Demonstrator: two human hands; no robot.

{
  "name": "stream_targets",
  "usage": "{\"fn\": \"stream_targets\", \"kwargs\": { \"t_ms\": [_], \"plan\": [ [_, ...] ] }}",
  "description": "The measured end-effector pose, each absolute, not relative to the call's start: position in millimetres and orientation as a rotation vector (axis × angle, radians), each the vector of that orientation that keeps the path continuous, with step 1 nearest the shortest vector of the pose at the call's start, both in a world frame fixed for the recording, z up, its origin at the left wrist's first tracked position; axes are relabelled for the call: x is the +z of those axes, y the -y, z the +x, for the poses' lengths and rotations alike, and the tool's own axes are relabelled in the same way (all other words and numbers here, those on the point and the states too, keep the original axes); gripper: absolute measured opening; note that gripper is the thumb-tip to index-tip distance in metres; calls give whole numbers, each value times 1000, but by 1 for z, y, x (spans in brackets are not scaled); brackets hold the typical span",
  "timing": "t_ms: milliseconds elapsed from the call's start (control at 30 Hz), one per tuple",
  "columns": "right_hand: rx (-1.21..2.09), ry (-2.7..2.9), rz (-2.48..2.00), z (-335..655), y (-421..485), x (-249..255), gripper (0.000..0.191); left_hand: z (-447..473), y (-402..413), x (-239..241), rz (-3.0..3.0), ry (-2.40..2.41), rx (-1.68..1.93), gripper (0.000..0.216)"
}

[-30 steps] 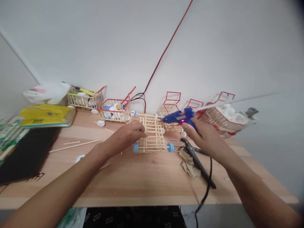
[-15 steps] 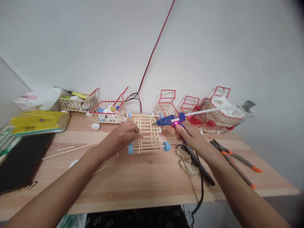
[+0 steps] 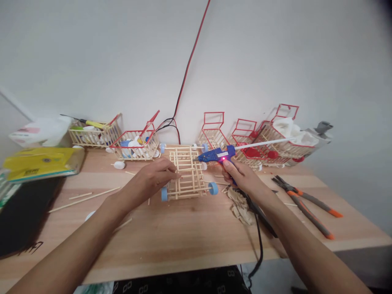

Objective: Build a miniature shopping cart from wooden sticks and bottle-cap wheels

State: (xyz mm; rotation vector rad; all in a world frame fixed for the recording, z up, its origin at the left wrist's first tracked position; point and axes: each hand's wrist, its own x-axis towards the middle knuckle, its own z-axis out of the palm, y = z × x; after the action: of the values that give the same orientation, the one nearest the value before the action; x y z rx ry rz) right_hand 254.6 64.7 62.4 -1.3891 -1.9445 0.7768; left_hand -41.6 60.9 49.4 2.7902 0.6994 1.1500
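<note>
The wooden table [image 3: 190, 232] carries a stick cart [image 3: 186, 173] on blue wheels at its middle, orange-handled pliers [image 3: 306, 202] to the right, loose sticks [image 3: 88, 195] to the left, and red-rimmed stick baskets [image 3: 136, 143] along the wall.

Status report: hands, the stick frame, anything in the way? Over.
Left hand on stick frame, left edge. Right hand gripping blue glue gun, nozzle at frame's far side. Pliers and crumpled paper to right, apart.

Bare forearms [image 3: 76, 245], dark garment [image 3: 171, 282] (white squares, perhaps trousers).
</note>
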Motion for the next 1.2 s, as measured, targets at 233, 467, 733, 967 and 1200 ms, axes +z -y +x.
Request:
{"fn": "stream_targets", "kwargs": {
  "t_ms": [233, 467, 733, 967, 1200],
  "plan": [
    [893, 1902, -1364, 260, -57, 65, 52, -40, -61, 51, 2798, -695, 1141, 18],
    [868, 1923, -1366, 261, -57, 61, 51, -38, -61, 54, 2819, -697, 1145, 18],
    [862, 1943, -1376, 262, -59, 60, 56, -38, -60, 55, 2825, -705, 1124, 18],
    [913, 1892, -1364, 265, -52, 64, 52, -38, -60, 55, 2831, -703, 1127, 19],
    [978, 1893, -1357, 270, -48, 58, 51, -40, -61, 54, 2827, -716, 1089, 19]
  ]
}}
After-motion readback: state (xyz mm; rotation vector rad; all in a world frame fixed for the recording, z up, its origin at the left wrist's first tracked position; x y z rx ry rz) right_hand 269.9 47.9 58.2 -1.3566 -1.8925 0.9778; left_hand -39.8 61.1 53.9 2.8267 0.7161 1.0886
